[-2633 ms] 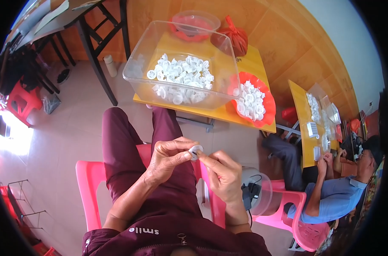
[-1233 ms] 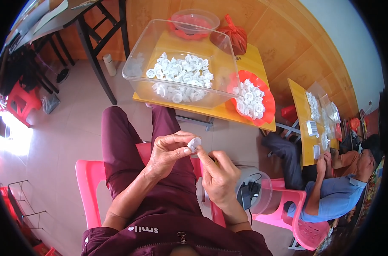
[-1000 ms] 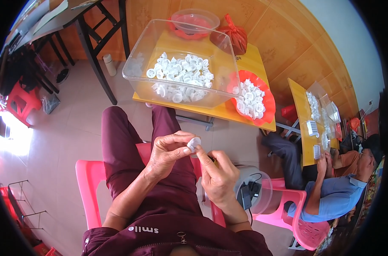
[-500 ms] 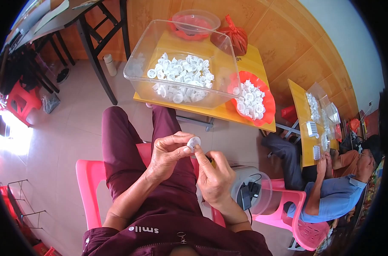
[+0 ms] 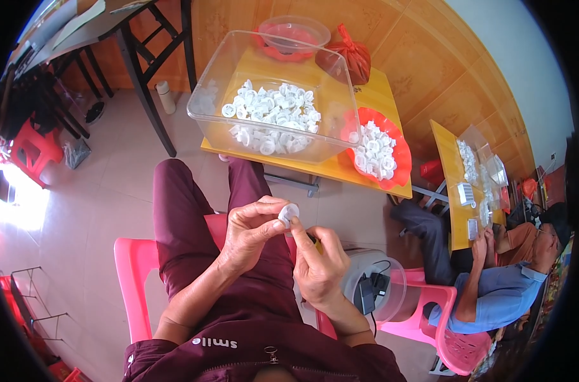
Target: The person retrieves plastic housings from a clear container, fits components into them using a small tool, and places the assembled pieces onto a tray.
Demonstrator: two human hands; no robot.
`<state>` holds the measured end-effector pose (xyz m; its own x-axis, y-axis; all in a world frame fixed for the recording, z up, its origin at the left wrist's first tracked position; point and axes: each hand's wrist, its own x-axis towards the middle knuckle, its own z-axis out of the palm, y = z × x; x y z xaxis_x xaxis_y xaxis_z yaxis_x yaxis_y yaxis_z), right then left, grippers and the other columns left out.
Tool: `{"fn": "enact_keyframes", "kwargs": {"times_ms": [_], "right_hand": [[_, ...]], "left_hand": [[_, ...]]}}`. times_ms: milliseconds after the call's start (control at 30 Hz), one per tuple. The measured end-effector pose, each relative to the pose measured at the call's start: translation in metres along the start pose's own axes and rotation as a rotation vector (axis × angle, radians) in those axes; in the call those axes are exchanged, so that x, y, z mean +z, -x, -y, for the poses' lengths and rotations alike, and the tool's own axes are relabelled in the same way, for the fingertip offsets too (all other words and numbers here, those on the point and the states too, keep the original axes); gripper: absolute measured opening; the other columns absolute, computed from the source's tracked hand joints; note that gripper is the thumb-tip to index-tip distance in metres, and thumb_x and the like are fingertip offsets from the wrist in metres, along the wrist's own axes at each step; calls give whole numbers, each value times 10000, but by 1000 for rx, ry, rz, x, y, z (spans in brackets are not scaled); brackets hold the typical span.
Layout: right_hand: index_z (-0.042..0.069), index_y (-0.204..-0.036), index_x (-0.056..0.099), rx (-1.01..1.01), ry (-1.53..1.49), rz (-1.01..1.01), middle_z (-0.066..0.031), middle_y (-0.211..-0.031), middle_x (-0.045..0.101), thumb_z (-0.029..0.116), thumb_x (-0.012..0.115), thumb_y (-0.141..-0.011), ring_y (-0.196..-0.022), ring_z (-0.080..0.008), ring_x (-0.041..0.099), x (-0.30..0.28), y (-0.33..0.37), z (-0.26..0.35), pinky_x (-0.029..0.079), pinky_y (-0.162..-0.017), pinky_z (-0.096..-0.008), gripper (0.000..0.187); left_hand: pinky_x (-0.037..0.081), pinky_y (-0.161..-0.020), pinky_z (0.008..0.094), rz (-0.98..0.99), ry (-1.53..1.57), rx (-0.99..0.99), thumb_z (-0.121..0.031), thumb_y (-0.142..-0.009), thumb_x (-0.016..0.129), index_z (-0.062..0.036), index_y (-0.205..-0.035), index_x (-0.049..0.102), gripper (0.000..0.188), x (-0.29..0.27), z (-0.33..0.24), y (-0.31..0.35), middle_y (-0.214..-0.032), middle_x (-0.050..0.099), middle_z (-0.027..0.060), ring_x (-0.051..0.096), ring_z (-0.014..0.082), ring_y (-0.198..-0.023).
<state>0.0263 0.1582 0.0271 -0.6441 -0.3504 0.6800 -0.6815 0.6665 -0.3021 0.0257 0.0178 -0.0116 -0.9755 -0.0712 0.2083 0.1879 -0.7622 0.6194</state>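
Above my lap, my left hand [image 5: 248, 232] pinches a small round white plastic part [image 5: 289, 214] between thumb and fingertips. The index finger of my right hand [image 5: 321, 267] touches the part's lower edge. My other right fingers are curled around a yellow-and-black thing [image 5: 315, 242], mostly hidden by the hand. In front of me a large clear plastic bin [image 5: 203, 111] holds many similar white parts [image 5: 277, 108]. To its right, a red scalloped bowl [image 5: 401, 156] is heaped with more white pieces [image 5: 375, 153].
Both containers stand on a yellow table [image 5: 391, 95], with a tied red bag [image 5: 347, 57] and a clear bowl [image 5: 296, 32] behind. A round clear-lidded container with black adapters [image 5: 369, 290] sits by my right arm. Another person [image 5: 493, 286] works at a second table [image 5: 455, 184] to the right.
The view has shifted very slightly. Both hands keep nearly the same hold on the white part.
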Motion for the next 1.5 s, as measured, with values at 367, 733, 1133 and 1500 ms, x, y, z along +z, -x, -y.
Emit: {"fn": "enact_keyframes", "kwargs": {"times_ms": [367, 733, 1133, 1500], "right_hand": [[161, -1075, 679, -59, 171, -21, -32, -783, 526, 14, 606, -677, -585, -182, 503, 7, 0, 1, 411, -476, -294, 430], [124, -1011, 663, -53, 338, 137, -6, -723, 469, 71, 589, -705, -573, -158, 474, 3, -1, 7, 415, -474, -264, 319], [85, -1067, 677, 135, -161, 112, -76, -712, 512, -89, 621, -708, -561, -195, 533, -19, -8, -2, 433, -512, -289, 403], [160, -1174, 621, 109, -151, 97, -44, -724, 496, -47, 631, -723, -586, -186, 536, 0, -4, -6, 444, -503, -305, 497]], "left_hand": [[506, -795, 302, -84, -215, 74, 38, -794, 650, 3, -1010, 664, 219, 1, 1, -1, -1004, 606, 108, 583, 167, -899], [532, -817, 290, -103, -314, -6, 27, -807, 645, 2, -1020, 662, 216, -6, 4, -3, -991, 603, 93, 597, 158, -903], [529, -856, 371, -3, 6, -213, -48, -797, 687, -40, -1045, 653, 250, -14, 1, -5, -1034, 631, 78, 609, 185, -960], [524, -859, 373, -32, 57, -185, -32, -803, 678, -31, -1044, 635, 245, -6, 1, -3, -1042, 639, 100, 619, 187, -948]]}}
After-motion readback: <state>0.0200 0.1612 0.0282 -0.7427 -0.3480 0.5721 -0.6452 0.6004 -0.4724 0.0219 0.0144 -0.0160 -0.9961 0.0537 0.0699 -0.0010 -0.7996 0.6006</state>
